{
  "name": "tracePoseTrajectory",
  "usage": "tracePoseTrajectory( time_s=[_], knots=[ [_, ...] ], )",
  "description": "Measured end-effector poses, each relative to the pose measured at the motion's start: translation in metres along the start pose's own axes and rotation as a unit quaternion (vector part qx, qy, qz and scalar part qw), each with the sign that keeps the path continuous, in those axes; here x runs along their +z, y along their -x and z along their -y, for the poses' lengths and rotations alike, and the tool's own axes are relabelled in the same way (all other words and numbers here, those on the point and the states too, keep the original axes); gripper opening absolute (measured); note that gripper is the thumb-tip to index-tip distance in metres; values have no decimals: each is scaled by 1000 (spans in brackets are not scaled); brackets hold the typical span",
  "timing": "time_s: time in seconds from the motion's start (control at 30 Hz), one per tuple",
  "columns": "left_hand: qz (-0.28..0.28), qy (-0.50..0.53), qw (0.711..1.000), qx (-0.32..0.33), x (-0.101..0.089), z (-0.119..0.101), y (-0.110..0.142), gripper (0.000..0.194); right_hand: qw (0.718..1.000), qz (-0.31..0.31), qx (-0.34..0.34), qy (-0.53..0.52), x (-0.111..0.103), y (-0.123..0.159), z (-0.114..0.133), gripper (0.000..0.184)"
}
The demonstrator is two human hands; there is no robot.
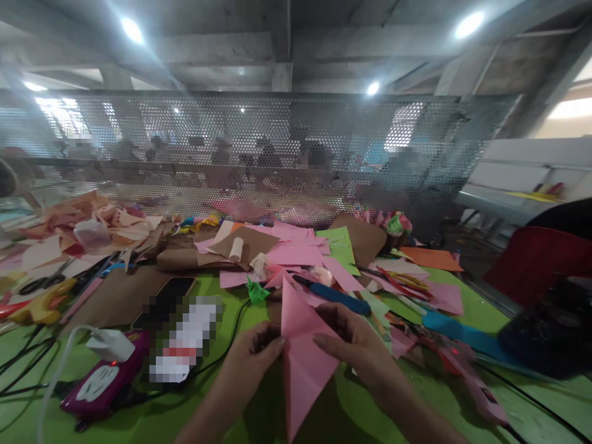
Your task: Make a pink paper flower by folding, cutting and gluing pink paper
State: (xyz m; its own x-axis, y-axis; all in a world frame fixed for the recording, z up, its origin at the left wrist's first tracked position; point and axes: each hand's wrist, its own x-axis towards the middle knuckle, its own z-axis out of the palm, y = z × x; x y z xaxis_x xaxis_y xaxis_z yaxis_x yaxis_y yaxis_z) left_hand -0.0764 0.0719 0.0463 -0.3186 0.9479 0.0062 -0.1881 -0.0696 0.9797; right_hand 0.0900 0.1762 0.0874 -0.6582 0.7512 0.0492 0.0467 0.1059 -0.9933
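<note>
A folded pink paper (pixel 303 354) with a pointed top stands upright between both hands over the green table (pixel 467 308). My left hand (pixel 256 351) pinches its left edge with thumb and fingers closed. On its right side my right hand (pixel 351 342) grips it, thumb across the front of the sheet.
Loose pink, green, brown and orange paper sheets (pixel 296 253) are piled behind. A blue-handled tool (pixel 335 296) lies just beyond the hands. A phone (pixel 164 299), a pink power bank (pixel 102 382) with cables and black scissors (pixel 41 282) lie left. A perforated metal screen (pixel 259 154) borders the table.
</note>
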Motion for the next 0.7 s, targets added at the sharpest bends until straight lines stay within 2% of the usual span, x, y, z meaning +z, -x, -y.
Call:
tracePoseTrajectory(
  time_s=[0.1,0.27,0.4,0.53,0.63,0.7],
  knots=[
    [-4,-22,1000,-4,0,-3,3,16,999,31,-23,10,1,4,4,47],
    [8,47,998,-30,-2,5,-1,22,992,90,-80,-25,6,16,14,41],
    [19,108,991,-70,-2,14,-5,26,995,45,-85,-15,6,18,23,31],
    [26,152,981,-119,-1,14,-1,24,996,37,-64,-40,8,11,25,38],
    [-1,135,982,-132,-3,7,3,24,996,26,-49,-66,12,5,22,46],
    [-3,105,986,-132,-6,1,5,22,996,18,-45,-81,13,2,19,45]
  ],
)
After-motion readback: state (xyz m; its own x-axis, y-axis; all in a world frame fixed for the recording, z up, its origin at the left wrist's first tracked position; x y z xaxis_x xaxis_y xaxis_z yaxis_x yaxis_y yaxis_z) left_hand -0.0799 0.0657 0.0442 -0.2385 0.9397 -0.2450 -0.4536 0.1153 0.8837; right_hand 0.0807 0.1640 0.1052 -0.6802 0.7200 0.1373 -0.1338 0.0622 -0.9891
